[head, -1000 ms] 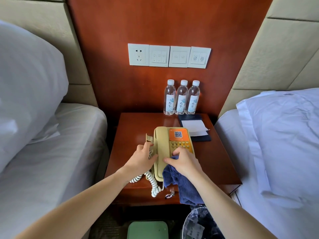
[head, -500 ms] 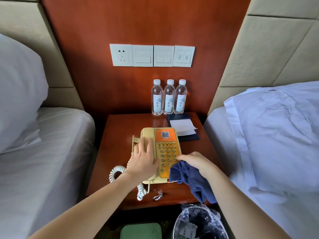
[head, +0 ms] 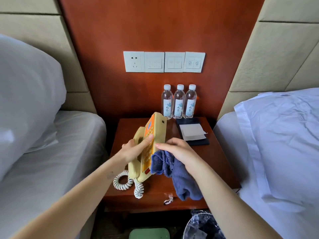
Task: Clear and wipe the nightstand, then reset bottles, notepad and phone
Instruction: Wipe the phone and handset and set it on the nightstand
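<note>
The beige corded push-button telephone (head: 159, 128), flat on the red-brown wooden bench (head: 222, 166) half a second ago, now tilts up on edge, left grip (head: 136, 149) clasping handset and body, right grip (head: 174, 149) bunching the blue terry cloth (head: 179, 180) against it: wiping looks under way. The clear-lined waste bin (head: 195, 225) below holds dark crumpled matter; three capped clear plastic bottles (head: 178, 104) stand behind

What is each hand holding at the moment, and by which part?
The left hand grips the tilted phone across handset and keypad; the right hand holds the blue cloth by its bunched top.
</note>
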